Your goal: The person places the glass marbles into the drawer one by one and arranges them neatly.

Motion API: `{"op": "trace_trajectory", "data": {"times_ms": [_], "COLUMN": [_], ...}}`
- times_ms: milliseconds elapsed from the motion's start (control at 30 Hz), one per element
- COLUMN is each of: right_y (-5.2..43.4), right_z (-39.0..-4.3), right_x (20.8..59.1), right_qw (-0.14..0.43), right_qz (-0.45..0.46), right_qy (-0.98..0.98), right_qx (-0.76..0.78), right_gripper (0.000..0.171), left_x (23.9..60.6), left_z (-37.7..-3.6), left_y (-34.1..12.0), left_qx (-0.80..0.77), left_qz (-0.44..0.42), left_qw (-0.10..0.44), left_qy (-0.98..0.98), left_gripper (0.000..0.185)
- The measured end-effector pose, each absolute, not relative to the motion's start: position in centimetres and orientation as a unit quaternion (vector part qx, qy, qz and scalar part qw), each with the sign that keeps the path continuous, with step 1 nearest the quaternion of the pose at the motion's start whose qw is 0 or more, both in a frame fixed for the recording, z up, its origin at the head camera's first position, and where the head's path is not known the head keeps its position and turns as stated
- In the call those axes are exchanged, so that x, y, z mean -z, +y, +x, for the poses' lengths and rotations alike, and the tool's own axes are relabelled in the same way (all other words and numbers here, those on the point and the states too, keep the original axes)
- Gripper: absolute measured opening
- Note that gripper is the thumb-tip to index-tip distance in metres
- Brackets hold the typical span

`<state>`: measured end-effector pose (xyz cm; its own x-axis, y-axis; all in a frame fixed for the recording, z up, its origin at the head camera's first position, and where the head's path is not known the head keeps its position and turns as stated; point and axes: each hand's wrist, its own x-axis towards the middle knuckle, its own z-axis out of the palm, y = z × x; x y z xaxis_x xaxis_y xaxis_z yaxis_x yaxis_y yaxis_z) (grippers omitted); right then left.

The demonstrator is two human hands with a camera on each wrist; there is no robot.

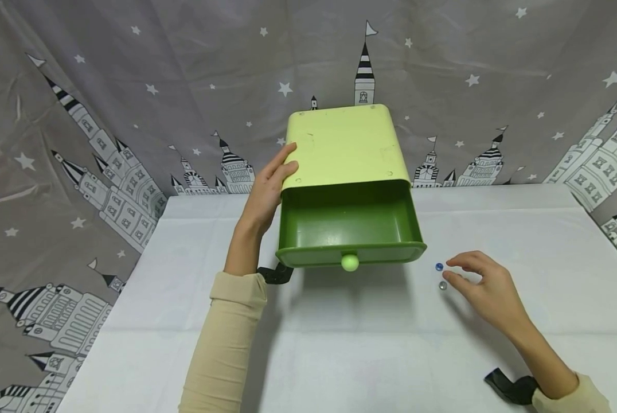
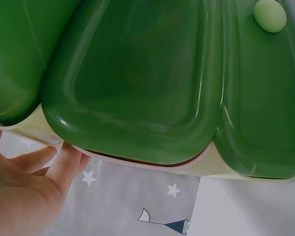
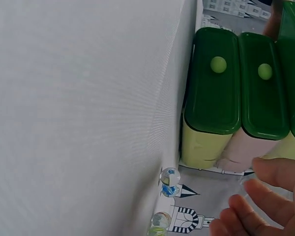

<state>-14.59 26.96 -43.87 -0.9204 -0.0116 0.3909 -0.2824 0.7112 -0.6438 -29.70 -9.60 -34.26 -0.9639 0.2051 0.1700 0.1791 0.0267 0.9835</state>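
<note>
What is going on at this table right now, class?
A person steadies a light green drawer cabinet with the left hand, flat against its side. The top drawer, dark green with a pale knob, is pulled out and looks empty. The right hand hovers over the white table, fingers loosely bent beside two small marbles, not yet gripping them.

Beige sleeves (image 1: 226,344), seemingly black wrist straps (image 1: 512,387)

Even, soft light from above fills the head view; the open drawer (image 1: 350,229) casts a faint shadow on the white table (image 1: 339,344). Glossy highlights streak the green plastic in the left wrist view, where the left hand (image 2: 24,191) blurs. Both wrist views bend at the edges
</note>
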Motion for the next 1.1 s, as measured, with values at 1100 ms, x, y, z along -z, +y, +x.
{"op": "trace_trajectory", "data": {"times_ms": [1100], "right_y": [27.7], "right_z": [-15.1], "right_x": [45.8], "right_qw": [0.082], "right_qz": [0.101], "right_qy": [-0.932], "right_qx": [-0.338], "right_gripper": [0.015], "left_x": [34.1], "left_z": [-29.7], "left_y": [-9.6], "left_qx": [-0.695], "left_qz": [0.128], "left_qw": [0.014], "left_qy": [0.707], "left_gripper": [0.049]}}
